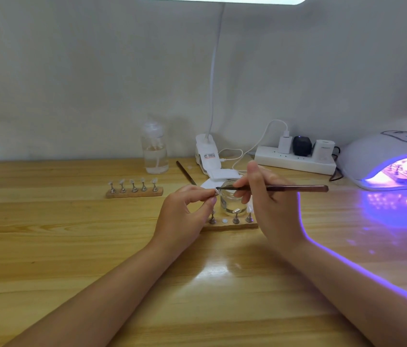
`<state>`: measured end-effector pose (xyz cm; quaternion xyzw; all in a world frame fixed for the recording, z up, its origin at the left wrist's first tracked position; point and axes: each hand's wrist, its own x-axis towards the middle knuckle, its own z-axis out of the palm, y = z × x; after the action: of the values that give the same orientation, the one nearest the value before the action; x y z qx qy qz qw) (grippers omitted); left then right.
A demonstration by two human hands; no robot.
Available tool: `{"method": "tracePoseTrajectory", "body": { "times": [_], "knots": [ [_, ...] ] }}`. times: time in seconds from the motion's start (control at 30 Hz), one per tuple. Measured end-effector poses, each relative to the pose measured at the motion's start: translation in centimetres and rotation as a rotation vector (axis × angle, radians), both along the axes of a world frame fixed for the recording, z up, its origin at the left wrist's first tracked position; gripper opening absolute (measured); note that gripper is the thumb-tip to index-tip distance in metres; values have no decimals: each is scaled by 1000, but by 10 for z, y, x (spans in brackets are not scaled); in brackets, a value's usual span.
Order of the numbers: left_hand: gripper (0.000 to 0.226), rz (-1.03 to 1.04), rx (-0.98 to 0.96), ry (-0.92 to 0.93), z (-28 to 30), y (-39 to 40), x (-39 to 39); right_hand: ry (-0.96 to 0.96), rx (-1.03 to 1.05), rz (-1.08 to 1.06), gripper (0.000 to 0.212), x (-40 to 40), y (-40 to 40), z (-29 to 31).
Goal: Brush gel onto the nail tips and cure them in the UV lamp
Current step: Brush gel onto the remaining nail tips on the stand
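My left hand (187, 211) pinches a small clear nail tip on its stand (215, 193) above the table. My right hand (265, 196) grips a brown gel brush (295, 188), whose dark bristles touch that nail tip. Behind the brush sits an open glass jar of clear gel (228, 199). Below my hands lies a wooden holder strip (230, 224) with three metal stands and one bare spot. A second wooden strip (134, 189) with several nail tips stands to the left. The white UV lamp (392, 159) glows purple at the right, with another strip of tips inside.
A clear pump bottle (155, 149) stands at the back. A white clip lamp base (207, 154), a power strip with plugs (295, 159) and cables line the wall. A second brush (186, 172) lies on the wooden table (72, 246). White pads (225, 175) lie behind the jar.
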<state>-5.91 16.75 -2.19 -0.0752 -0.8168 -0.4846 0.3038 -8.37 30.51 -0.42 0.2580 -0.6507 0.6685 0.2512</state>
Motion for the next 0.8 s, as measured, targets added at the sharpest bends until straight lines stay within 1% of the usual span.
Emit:
{"method": "tracePoseTrajectory", "body": {
  "times": [0.13, 0.27, 0.33, 0.47, 0.6, 0.7, 0.8],
  "knots": [
    [12, -3, -9, -8, 0, 0, 0, -27, -53, -36, 45, -2, 5, 1],
    [12, -5, -15, -6, 0, 0, 1, -12, -78, -29, 41, -3, 4, 1],
    [12, -3, -23, -9, 0, 1, 1, 1, -40, -6, 37, -3, 2, -1],
    [12, -2, -20, -9, 1, 1, 1, -6, 26, 4, 36, -2, 1, -2],
    [12, -13, -20, -18, 0, 1, 2, -18, -35, -26, 45, -2, 4, -1],
    [12, -14, -9, -13, 0, 1, 2, -16, -66, -54, 44, -3, 4, -1],
    [12, -21, 1, -9, 0, 1, 2, 1, -85, -36, 43, -3, 3, -2]
  ]
}}
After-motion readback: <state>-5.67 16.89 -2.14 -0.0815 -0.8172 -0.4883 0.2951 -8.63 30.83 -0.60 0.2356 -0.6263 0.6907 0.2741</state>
